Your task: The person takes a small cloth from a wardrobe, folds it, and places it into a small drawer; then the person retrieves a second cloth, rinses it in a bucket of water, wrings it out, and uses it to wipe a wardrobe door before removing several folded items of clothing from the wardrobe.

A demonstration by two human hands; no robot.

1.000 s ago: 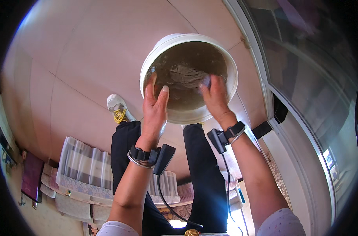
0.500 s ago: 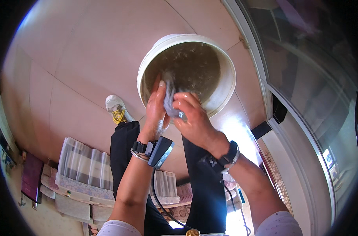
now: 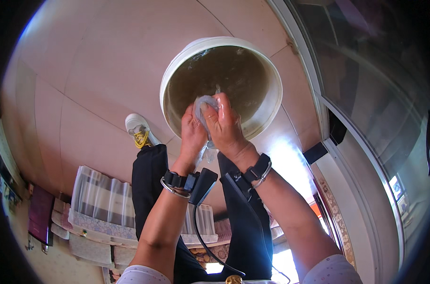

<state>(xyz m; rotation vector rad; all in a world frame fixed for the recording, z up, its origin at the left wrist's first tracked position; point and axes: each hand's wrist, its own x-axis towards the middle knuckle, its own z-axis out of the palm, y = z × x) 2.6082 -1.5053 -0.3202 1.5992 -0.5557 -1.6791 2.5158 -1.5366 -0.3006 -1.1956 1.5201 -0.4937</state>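
Note:
A wet grey cloth [image 3: 206,102] is bunched between my two hands over the near side of a white bucket [image 3: 277,102]. Murky brown water [image 3: 224,73] fills much of the bucket. My left hand [image 3: 192,130] is closed round the cloth's left part, its fingers partly hidden. Pressed close beside it, my right hand [image 3: 227,125] grips the cloth with bent fingers, the thumb lying on top. Water drips from the cloth and runs down by my wrists.
The bucket stands on a pinkish tiled floor [image 3: 106,71]. A glass sliding door [image 3: 366,109] with a pale frame runs along the right. My shoe [image 3: 139,130] is left of the bucket. Behind my legs is a sofa [image 3: 101,203] with covers. Cables hang from my wrist straps.
My right hand has moved left against my left hand and turned, thumb now on top. The cloth is bunched tighter and squeezed between both hands, and the bucket sits slightly higher in view.

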